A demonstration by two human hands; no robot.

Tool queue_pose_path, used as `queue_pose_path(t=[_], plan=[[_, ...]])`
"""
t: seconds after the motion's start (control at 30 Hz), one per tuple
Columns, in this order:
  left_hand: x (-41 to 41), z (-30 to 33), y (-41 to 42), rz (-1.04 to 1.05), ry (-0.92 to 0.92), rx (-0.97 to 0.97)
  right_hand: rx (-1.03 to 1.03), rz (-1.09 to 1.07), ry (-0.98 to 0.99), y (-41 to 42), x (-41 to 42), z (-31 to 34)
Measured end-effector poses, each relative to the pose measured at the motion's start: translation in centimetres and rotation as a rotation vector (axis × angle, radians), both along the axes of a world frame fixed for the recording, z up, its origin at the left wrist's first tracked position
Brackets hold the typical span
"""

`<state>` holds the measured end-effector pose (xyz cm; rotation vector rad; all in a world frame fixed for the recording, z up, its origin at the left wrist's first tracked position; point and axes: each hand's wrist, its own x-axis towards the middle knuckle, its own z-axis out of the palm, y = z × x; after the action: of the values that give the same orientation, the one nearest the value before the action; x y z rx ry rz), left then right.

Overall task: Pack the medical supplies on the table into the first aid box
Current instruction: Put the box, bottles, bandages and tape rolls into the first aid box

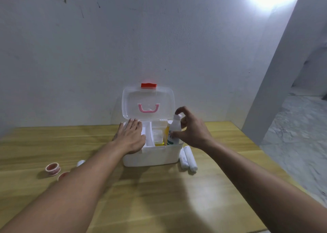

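My right grip [190,128] clasps the white bottle [174,129] upright in the first aid box [152,155], left grip [130,138] released, flat on its rim.

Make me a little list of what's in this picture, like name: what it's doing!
box: white, lid open, on the wooden table
left hand: flat on the box's left rim
right hand: holding the bottle
bottle: white, upright, at the box's right end
inside box: something yellow beside the bottle
gauze rolls: two, on the table right of the box
tape rolls: two, on the table at left, one partly hidden by the arm
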<state>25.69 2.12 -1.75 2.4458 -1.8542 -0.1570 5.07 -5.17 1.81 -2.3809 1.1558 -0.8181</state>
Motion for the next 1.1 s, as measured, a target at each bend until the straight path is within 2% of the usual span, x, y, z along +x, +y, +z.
queue_pose_path(t=[0.23,0.5,0.57,0.63,0.67,0.73,0.83,0.9,1.1], plan=[[-0.2,-0.6,0.0,0.008,-0.042,0.001,-0.051,-0.041,0.028,-0.6,0.9,-0.9],[-0.3,-0.6,-0.1,0.014,-0.064,0.003,0.015,0.001,0.021,-1.0,0.9,-0.7],[-0.3,-0.7,-0.1,0.014,-0.067,0.001,0.047,-0.022,-0.074,-1.3,0.6,-0.6],[-0.3,-0.7,-0.2,0.015,-0.070,-0.003,0.058,-0.146,-0.208,-1.6,0.1,-0.7],[-0.3,-0.7,-0.1,0.016,-0.073,-0.003,0.066,-0.228,-0.203,-1.8,-0.3,-0.8],[-0.4,-0.6,-0.1,0.014,-0.075,-0.005,0.162,-0.330,-0.004,-2.0,-1.1,-1.2],[-0.4,-0.6,-0.1,0.013,-0.075,-0.007,0.545,-0.245,0.312,-1.7,-1.5,-2.2],[-0.3,-0.7,-0.2,0.014,-0.079,-0.007,0.709,-0.171,0.368,-1.5,-1.6,-2.6],[-0.4,-0.7,-0.2,0.019,-0.079,-0.001,0.794,-0.060,0.461,-1.7,-1.1,-2.6]])
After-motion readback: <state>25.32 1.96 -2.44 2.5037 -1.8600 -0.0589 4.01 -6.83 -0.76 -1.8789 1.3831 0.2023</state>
